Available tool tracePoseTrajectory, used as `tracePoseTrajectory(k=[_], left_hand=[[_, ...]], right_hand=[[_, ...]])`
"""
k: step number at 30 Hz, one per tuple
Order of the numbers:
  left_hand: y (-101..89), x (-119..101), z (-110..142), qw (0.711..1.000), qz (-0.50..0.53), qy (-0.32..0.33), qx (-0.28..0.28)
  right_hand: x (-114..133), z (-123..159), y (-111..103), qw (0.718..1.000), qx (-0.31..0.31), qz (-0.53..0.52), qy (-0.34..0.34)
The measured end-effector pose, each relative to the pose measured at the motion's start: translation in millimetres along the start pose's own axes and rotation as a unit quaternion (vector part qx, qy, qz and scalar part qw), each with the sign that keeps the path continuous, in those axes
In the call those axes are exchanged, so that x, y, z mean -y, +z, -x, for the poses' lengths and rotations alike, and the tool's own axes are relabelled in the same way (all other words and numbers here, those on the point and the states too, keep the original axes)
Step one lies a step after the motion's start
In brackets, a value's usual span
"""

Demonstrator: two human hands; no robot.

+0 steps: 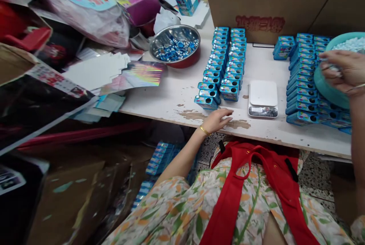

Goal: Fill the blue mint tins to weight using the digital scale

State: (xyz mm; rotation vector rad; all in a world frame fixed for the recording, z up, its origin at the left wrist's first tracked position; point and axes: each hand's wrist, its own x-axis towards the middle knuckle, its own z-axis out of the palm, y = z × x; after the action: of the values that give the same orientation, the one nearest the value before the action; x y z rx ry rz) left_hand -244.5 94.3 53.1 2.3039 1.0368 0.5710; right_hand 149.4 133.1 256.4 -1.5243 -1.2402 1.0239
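My left hand [217, 120] rests at the table's front edge, fingers stretched out and holding nothing. Just beyond it stand two rows of small blue boxes [230, 92] with round holes in their tops; white pieces show on many of them. At the right, my right hand [347, 68] is closed around some small white pieces [334, 71], over the rim of a teal bowl [330, 91]. More white pieces fill that bowl, which sits on further blue boxes [302, 117]. Between the box groups lies a white kitchen scale [262, 94].
A steel bowl [186, 62] of shiny blue-and-silver pieces stands left of the boxes. Behind the table rises a large cardboard carton [285, 2]. Card sheets [94, 72], bags and cartons crowd the left side. Below the table are more blue boxes [159, 157].
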Motion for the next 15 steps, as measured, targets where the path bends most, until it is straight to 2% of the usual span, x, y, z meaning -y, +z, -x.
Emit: tracePoseTrajectory(k=[3,5,6,8,10,12,15], left_hand=[[14.0,-6.1,-4.3,1.0,0.011,-0.001,-0.025],[16.2,-11.3,-10.4,0.996,0.001,-0.02,-0.092],[15.3,-13.5,-15.2,0.991,-0.013,-0.029,-0.128],[10.6,-16.1,-28.4,0.982,-0.058,-0.04,-0.176],[4.6,-16.4,-44.7,0.975,-0.115,-0.051,-0.184],[-0.7,-15.5,-60.9,0.968,-0.181,-0.072,-0.161],[-7.3,-14.9,-77.3,0.953,-0.271,-0.107,-0.088]], right_hand=[[10.3,0.9,83.3,0.988,0.114,-0.071,0.074],[6.8,-4.2,120.4,0.978,0.171,-0.074,0.089],[3.0,-7.6,131.6,0.975,0.189,-0.073,0.094],[-6.5,-14.0,139.7,0.97,0.21,-0.07,0.102],[-15.8,-15.9,132.9,0.968,0.215,-0.072,0.111],[-25.2,-9.5,118.4,0.968,0.204,-0.083,0.123],[-46.0,18.7,98.8,0.967,0.168,-0.112,0.155]])
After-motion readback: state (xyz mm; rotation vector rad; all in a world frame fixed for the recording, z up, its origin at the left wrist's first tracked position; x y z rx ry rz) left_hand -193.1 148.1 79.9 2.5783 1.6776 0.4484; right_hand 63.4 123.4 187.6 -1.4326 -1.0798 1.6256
